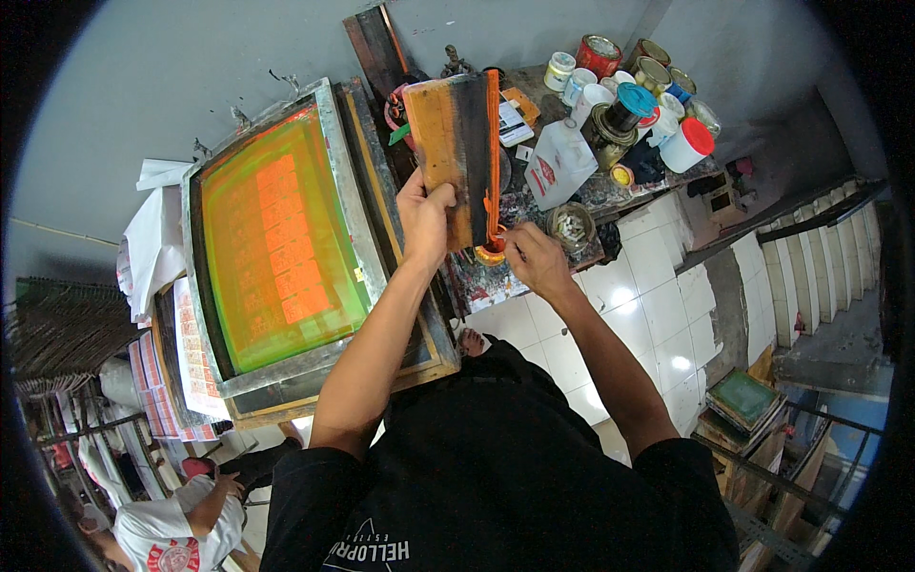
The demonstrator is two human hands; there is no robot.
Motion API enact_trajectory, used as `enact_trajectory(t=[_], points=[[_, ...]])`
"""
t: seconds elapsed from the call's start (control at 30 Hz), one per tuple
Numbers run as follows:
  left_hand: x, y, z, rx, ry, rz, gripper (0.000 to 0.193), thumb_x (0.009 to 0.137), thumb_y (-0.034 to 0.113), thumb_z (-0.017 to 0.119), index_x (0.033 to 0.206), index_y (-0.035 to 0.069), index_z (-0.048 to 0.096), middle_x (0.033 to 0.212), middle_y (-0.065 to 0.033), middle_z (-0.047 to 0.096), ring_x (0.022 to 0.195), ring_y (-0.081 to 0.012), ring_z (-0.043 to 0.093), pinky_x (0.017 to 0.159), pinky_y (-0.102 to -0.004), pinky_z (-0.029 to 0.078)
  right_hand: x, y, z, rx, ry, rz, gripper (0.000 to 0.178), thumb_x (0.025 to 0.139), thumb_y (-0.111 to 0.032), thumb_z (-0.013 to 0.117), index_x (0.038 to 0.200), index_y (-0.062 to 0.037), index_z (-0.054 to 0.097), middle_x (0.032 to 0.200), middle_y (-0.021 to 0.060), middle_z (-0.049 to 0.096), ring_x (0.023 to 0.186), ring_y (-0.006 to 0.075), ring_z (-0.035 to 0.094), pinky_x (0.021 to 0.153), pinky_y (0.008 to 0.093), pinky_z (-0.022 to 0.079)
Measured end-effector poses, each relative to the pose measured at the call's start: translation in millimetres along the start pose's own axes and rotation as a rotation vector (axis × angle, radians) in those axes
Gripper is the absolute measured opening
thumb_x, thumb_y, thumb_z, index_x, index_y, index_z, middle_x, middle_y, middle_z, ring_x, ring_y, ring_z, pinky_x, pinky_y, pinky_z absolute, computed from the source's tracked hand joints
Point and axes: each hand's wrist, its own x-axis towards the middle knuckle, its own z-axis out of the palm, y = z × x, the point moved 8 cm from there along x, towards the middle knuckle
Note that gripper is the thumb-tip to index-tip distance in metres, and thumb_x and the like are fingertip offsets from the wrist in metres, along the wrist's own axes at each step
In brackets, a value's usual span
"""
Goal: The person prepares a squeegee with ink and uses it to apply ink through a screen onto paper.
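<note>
My left hand (426, 217) is closed round the wooden body of a squeegee (441, 133), held up on end beside the screen. Thick orange ink coats the squeegee's blade along its right edge. Beneath its lower end is a small pot of orange ink (490, 256). My right hand (536, 259) is closed in a pinch by the blade's lower end, just right of the pot; what its fingers grip is too small to make out. Left of my hands lies a framed printing screen (353, 214), its green mesh bearing a column of bright orange blocks.
A cluttered bench holds a white plastic jug (560, 164), a glass jar (572, 227), a red-lidded tub (687, 145) and several paint cans. Another squeegee (375, 50) leans against the wall. A seated person (186, 520) is at lower left. Stairs (824, 253) rise at right.
</note>
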Motion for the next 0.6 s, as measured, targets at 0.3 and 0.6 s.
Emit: enact_trajectory(t=[0.3,0.6], points=[[1,-1,-6,-0.016,0.051,-0.015,0.03,0.074,-0.008,0.049,0.098,-0.001,0.064,0.089,-0.0021,0.064,0.076,-0.0115,0.054,0.068,-0.0253,0.041,10,-4,1,-0.041,-0.179,-0.013,0.011,0.085,-0.004,0.065,0.095,-0.0028,0.067,0.088,0.0107,0.063,0.076,0.0301,0.066,0.065,0.0392,0.055],[-3,-1,-4,0.029,0.039,-0.004,0.033,0.076,-0.007,0.05,0.104,-0.001,0.065,0.091,-0.0002,0.064,0.076,-0.0095,0.054,0.07,-0.0239,0.042,8,-2,3,-0.147,-0.254,-0.069,0.013,0.086,-0.01,0.063,0.097,-0.003,0.067,0.091,0.0098,0.059,0.083,0.029,0.063,0.072,0.0409,0.054]])
